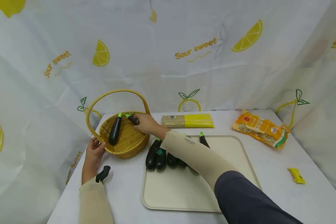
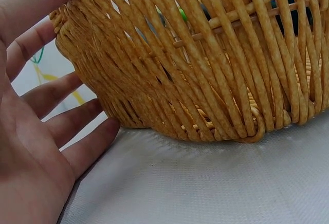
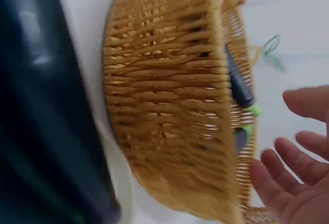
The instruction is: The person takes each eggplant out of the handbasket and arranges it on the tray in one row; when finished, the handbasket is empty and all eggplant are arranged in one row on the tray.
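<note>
A yellow wicker basket [image 1: 128, 147] with a tall hoop handle stands at the back left. Inside, one dark eggplant [image 1: 115, 130] leans against its left wall, green stem up. A second eggplant [image 1: 133, 119] lies under the fingers of my right hand [image 1: 148, 123], which reaches over the basket's right rim. The right wrist view shows those fingers spread, with nothing between them. My left hand [image 1: 94, 154] touches the basket's left side; in the left wrist view its fingers [image 2: 85, 144] lie fairly straight against the wicker, thumb up at the rim.
Several eggplants [image 1: 151, 155] lie on a beige tray [image 1: 170, 196], partly covered by my right arm. Behind it is a yellow noodle pack [image 1: 187, 120]. An orange food bag [image 1: 261, 129] and a small yellow packet [image 1: 296, 175] lie to the right. A printed cloth hangs behind.
</note>
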Available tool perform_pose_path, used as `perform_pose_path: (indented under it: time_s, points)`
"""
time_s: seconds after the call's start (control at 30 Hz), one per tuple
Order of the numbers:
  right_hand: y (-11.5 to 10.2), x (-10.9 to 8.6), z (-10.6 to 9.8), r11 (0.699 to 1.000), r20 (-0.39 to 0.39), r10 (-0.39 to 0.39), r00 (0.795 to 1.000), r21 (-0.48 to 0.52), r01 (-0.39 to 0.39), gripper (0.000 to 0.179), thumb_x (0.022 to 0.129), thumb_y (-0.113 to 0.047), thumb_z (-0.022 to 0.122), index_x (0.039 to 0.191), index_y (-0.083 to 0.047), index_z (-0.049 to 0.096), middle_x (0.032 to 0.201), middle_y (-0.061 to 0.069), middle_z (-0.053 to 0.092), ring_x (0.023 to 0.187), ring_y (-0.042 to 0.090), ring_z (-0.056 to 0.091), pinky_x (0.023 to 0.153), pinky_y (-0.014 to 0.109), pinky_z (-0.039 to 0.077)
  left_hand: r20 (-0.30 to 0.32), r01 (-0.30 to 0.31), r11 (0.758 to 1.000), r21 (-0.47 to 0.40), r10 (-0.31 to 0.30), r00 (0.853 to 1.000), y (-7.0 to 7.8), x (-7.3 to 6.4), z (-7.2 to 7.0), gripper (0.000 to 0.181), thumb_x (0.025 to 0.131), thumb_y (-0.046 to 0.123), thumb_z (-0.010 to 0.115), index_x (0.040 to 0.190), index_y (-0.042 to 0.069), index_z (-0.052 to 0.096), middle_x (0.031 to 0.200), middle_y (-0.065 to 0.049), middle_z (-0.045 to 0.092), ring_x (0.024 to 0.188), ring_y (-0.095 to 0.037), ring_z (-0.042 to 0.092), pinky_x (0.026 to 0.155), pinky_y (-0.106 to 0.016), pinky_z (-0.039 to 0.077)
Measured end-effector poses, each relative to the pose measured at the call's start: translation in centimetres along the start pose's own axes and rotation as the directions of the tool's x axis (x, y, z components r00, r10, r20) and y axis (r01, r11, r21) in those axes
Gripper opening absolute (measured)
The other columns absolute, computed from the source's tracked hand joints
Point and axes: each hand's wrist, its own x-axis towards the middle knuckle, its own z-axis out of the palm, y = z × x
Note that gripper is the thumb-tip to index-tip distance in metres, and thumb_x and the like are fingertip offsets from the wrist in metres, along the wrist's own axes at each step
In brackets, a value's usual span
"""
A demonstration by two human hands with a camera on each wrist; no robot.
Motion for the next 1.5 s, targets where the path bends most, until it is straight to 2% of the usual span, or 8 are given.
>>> perform_pose_path:
  time_s: [0.23,0.47,0.57,0.7,0.83,0.97,1.2,1.5]
  points:
    - [0.4,3.4,3.3,0.972,-0.055,0.135,0.989,-0.185,-0.143,0.06,0.096,-0.029,0.062,0.147,-0.01,0.036,0.139,0.01,0.047,0.121,0.023,0.05,0.095,0.035,0.044,0.038,-0.012,1.0,-0.021,0.013,0.999,-0.4,0.0,0.3,0.041,0.093,-0.003,0.061,0.128,0.015,0.049,0.131,-0.004,0.046,0.114,-0.016,0.049,0.087,-0.024,0.048]
    - [1.4,3.8,4.2,0.926,-0.088,0.194,0.977,-0.312,-0.212,0.054,0.098,-0.021,0.058,0.146,-0.008,0.035,0.123,0.013,0.056,0.106,0.024,0.059,0.083,0.034,0.05,0.067,0.001,1.0,0.006,-0.001,0.998,-0.8,0.2,1.1,0.042,0.093,-0.002,0.062,0.128,0.017,0.047,0.131,-0.003,0.046,0.115,-0.016,0.048,0.09,-0.024,0.046]
    - [1.3,3.4,3.5,0.937,-0.098,0.184,0.978,-0.283,-0.204,0.061,0.096,-0.021,0.061,0.148,-0.005,0.032,0.115,0.012,0.061,0.095,0.022,0.063,0.074,0.031,0.051,0.072,0.0,1.0,0.004,0.0,0.997,-0.8,0.2,1.2,0.041,0.093,-0.002,0.061,0.127,0.017,0.046,0.13,-0.003,0.046,0.113,-0.016,0.047,0.089,-0.024,0.045]
    - [0.4,2.3,1.5,0.973,-0.118,0.192,0.974,-0.108,-0.205,0.067,0.093,-0.02,0.063,0.149,-0.004,0.029,0.104,0.011,0.064,0.076,0.02,0.062,0.058,0.029,0.046,0.052,-0.009,1.0,0.009,0.008,0.999,-0.7,0.0,1.1,0.042,0.093,-0.003,0.061,0.127,0.017,0.047,0.131,-0.004,0.045,0.115,-0.016,0.047,0.088,-0.023,0.046]
    - [-0.3,0.2,-0.6,0.979,-0.136,0.187,0.973,0.106,-0.173,0.069,0.09,-0.024,0.067,0.148,-0.007,0.034,0.11,0.01,0.062,0.077,0.016,0.061,0.057,0.026,0.048,0.025,-0.006,1.0,0.019,0.006,1.0,-0.5,0.0,0.9,0.043,0.093,-0.002,0.062,0.129,0.017,0.048,0.133,-0.003,0.045,0.117,-0.015,0.047,0.088,-0.022,0.047]
    - [0.4,-2.7,-1.8,0.953,-0.109,0.146,0.983,0.282,-0.11,0.068,0.088,-0.024,0.07,0.146,-0.01,0.038,0.112,0.009,0.06,0.085,0.017,0.063,0.063,0.029,0.053,0.028,-0.001,1.0,0.012,0.001,1.0,-0.2,0.0,0.5,0.043,0.093,-0.002,0.061,0.129,0.016,0.047,0.133,-0.003,0.045,0.116,-0.016,0.047,0.088,-0.022,0.046]
    - [3.6,-8.2,-3.6,0.907,-0.116,0.142,0.983,0.413,-0.083,0.067,0.086,-0.021,0.072,0.144,-0.013,0.04,0.114,0.01,0.056,0.093,0.022,0.062,0.067,0.034,0.054,0.032,-0.01,1.0,-0.015,0.01,0.999,0.1,-0.2,0.1,0.043,0.093,-0.004,0.06,0.129,0.015,0.046,0.131,-0.004,0.045,0.114,-0.015,0.048,0.087,-0.023,0.047]
    - [12.0,-16.9,-7.5,0.871,-0.204,0.353,0.913,0.429,-0.241,0.069,0.088,-0.023,0.07,0.147,-0.011,0.036,0.127,0.019,0.051,0.11,0.035,0.056,0.08,0.046,0.052,0.057,-0.027,0.999,-0.032,0.029,0.998,0.0,-0.2,-0.2,0.042,0.094,-0.006,0.058,0.128,0.015,0.047,0.13,-0.004,0.045,0.113,-0.014,0.049,0.086,-0.023,0.047]
